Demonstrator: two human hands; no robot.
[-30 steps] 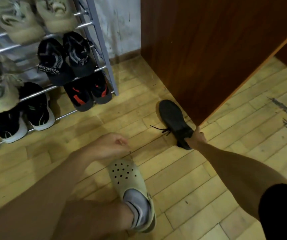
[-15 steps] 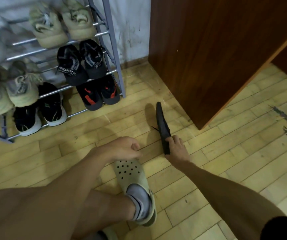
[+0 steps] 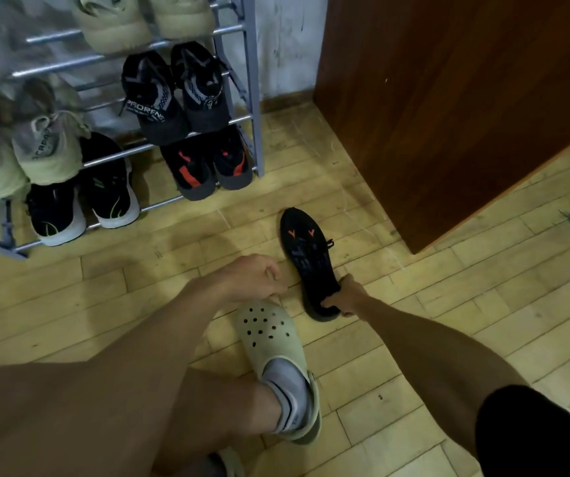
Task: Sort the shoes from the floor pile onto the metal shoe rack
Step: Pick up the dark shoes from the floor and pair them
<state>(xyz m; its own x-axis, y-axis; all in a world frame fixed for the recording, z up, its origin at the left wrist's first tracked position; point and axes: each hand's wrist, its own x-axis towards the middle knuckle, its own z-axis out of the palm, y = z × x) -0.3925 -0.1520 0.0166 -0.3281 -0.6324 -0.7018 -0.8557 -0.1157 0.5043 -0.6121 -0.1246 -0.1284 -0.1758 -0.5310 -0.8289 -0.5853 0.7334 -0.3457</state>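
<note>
So the metal shoe rack (image 3: 255, 98) was off to my upper left against the wall and already pretty loaded: pale sneakers up top, two dark pairs on the right side, a black pair with white soles at the bottom left. The black shoe (image 3: 306, 256) I was dealing with was out on the wooden floor (image 3: 448, 304), between the rack and the brown cabinet (image 3: 448, 98), clear of both. My right hand (image 3: 345, 297) was clamped on the heel end, fingers curled around its edge, with the shoe turned so the sole faced up at me. My left hand (image 3: 252, 277) was loosely curled above my own clog (image 3: 270, 335), holding nothing as far as I could tell. My take on doing this bit well: a heel grip was fine for lifting, but the toe would swing, so I figured I should rotate it sole-down on the way over and lead with the toe onto the bars. I couldn't really see an open spot from that angle, so finding one came first. As for the shoe itself: slim, low, all black, dark tread pattern with two small orange marks near the toe, and a bit of lace poking out the right side. Looked light and floppy to me.
</note>
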